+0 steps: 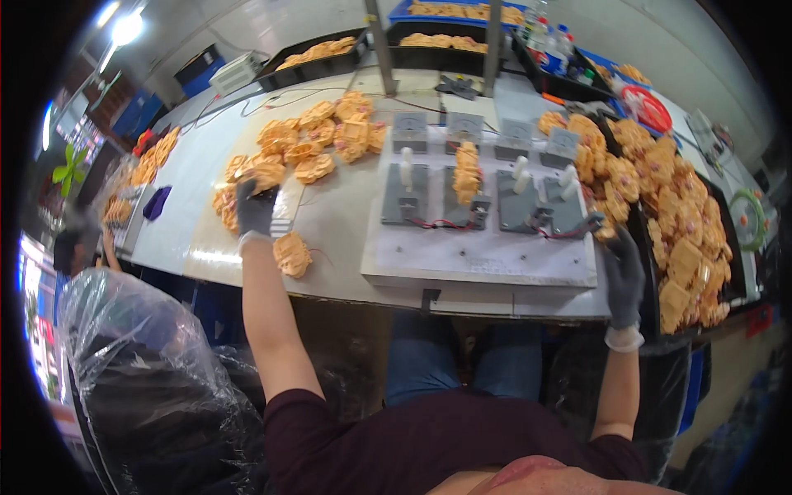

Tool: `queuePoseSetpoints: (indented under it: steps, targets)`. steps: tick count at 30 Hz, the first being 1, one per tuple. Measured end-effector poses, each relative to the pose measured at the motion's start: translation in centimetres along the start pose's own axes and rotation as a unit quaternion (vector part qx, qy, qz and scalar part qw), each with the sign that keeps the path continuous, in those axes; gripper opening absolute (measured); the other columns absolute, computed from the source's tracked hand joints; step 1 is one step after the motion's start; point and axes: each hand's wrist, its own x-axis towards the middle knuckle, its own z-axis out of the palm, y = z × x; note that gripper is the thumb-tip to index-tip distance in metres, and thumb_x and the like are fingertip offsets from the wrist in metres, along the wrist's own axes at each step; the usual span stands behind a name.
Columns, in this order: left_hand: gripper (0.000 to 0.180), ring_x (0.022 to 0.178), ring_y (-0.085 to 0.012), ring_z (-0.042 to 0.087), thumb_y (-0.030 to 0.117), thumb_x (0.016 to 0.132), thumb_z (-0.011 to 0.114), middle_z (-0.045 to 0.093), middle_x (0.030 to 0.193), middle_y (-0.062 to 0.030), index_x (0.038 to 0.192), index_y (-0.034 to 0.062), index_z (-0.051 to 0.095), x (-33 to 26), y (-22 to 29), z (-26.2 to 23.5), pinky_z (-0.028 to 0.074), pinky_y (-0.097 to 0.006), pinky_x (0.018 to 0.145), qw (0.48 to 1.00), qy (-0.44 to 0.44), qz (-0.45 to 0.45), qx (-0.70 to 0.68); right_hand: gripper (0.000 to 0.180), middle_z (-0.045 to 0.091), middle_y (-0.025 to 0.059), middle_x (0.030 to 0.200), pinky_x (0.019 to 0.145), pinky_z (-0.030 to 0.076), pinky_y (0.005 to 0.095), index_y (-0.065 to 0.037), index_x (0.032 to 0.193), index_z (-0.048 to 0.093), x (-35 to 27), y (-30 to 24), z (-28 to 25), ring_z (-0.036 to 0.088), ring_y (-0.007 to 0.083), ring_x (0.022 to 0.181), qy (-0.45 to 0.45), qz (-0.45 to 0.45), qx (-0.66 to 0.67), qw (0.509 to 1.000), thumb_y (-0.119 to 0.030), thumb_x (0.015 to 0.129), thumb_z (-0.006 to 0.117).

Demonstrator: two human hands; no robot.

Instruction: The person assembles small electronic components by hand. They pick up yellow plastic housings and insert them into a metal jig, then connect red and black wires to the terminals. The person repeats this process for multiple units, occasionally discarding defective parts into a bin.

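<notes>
My left hand (256, 211), in a grey glove, reaches to the near edge of a loose pile of tan plastic parts (301, 140). Its fingers are closed on one tan plastic part (264, 172). Beside that wrist lies a single tan part (292, 254) with a thin red wire. My right hand (624, 279), also gloved, is past the right end of a white test fixture (487, 268). Its fingertips close on a tan part (606, 233), partly hidden by them. Another tan part (466, 173) stands upright in the fixture's second station, next to a grey clamp (478, 213).
Small meters (465, 128) line the fixture's back. A black tray (730, 223) heaped with tan parts stands at the right. More filled trays (437, 56) and bottles (557, 49) are behind. A plastic-covered chair (148, 355) and another person's arm (110, 247) are at left.
</notes>
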Motion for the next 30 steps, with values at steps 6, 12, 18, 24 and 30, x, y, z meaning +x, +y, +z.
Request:
queuePoseSetpoints:
  steps: [6, 12, 18, 24, 30]
  targets:
    - [0.036, 0.104, -0.0276, 0.059, 0.022, 0.089, 0.054, 0.06, 0.112, -0.0149, 0.116, -0.0016, 0.053, -8.1, -2.2, 13.8, 0.051, -0.044, 0.086, 0.99, -0.077, -0.066, -0.1, 0.048, 0.053, 0.0034, 0.096, 0.071, 0.049, 0.0228, -0.004, 0.123, 0.051, 1.4, 1.5, 5.5, 0.054, 0.0086, 0.081, 0.11, -0.045, 0.137, 0.984, -0.002, 0.078, 0.068]
    - [0.032, 0.098, -0.0222, 0.06, 0.025, 0.093, 0.051, 0.06, 0.106, -0.0096, 0.117, 0.003, 0.054, -15.3, -13.9, 28.2, 0.052, -0.037, 0.086, 0.968, -0.2, -0.127, 0.079, 0.033, 0.052, -0.0043, 0.078, 0.063, 0.042, 0.0196, -0.004, 0.108, 0.055, 1.0, 3.9, 5.9, 0.049, 0.0036, 0.071, 0.079, 0.015, 0.297, 0.951, -0.002, 0.077, 0.068]
    - [0.027, 0.082, -0.0164, 0.06, 0.022, 0.091, 0.053, 0.06, 0.099, -0.0092, 0.108, 0.0026, 0.059, -22.3, -29.6, 36.3, 0.049, -0.028, 0.074, 0.809, -0.314, 0.141, 0.476, 0.021, 0.052, -0.0053, 0.073, 0.058, 0.04, 0.0175, -0.003, 0.097, 0.054, 0.9, 3.2, 5.8, 0.047, 0.0016, 0.063, 0.087, 0.042, 0.379, 0.92, 0.001, 0.079, 0.064]
    - [0.027, 0.095, -0.036, 0.06, 0.023, 0.088, 0.051, 0.052, 0.113, -0.0229, 0.104, 0.0011, 0.053, -24.4, -35.0, 37.8, 0.05, -0.046, 0.075, 0.619, -0.388, 0.262, 0.63, 0.022, 0.054, -0.0039, 0.074, 0.058, 0.041, 0.0176, -0.001, 0.099, 0.054, 0.9, 3.2, 6.0, 0.049, 0.0016, 0.064, 0.095, 0.018, 0.367, 0.925, 0.0, 0.079, 0.064]
    - [0.04, 0.105, -0.0437, 0.055, 0.027, 0.088, 0.05, 0.039, 0.132, -0.0273, 0.118, 0.0015, 0.046, -26.3, -35.5, 38.7, 0.047, -0.047, 0.087, 0.534, -0.369, 0.127, 0.75, 0.022, 0.054, -0.0041, 0.074, 0.057, 0.042, 0.0177, 0.0, 0.099, 0.055, 0.8, 3.3, 5.8, 0.048, 0.0018, 0.063, 0.097, 0.029, 0.372, 0.923, -0.001, 0.079, 0.064]
